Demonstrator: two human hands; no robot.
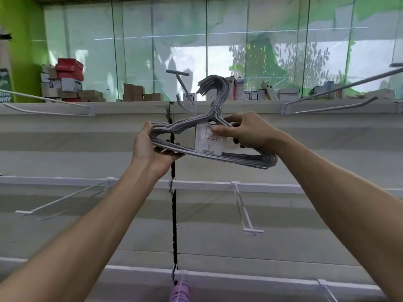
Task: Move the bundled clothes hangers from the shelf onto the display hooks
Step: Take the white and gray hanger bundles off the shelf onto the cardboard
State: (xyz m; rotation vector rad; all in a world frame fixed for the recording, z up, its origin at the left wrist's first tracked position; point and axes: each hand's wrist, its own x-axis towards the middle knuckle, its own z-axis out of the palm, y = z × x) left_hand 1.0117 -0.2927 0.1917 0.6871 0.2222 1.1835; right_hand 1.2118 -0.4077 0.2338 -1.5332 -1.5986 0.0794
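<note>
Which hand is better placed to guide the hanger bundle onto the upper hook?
Probably the right hand: it grips the grey hanger bundle just under its hook ends, nearest the upper display hook. The left hand supports the far end.

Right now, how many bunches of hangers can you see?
2. A grey bundle is held between the left hand and the right hand; a purple bundle shows at the bottom edge, cut off. Others may be hidden.

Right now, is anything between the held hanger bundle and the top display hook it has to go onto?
Nothing visible. The grey hanger bundle, held by the left hand and right hand, has its hook ends just right of the bare top display hook, with only open air between.
</note>
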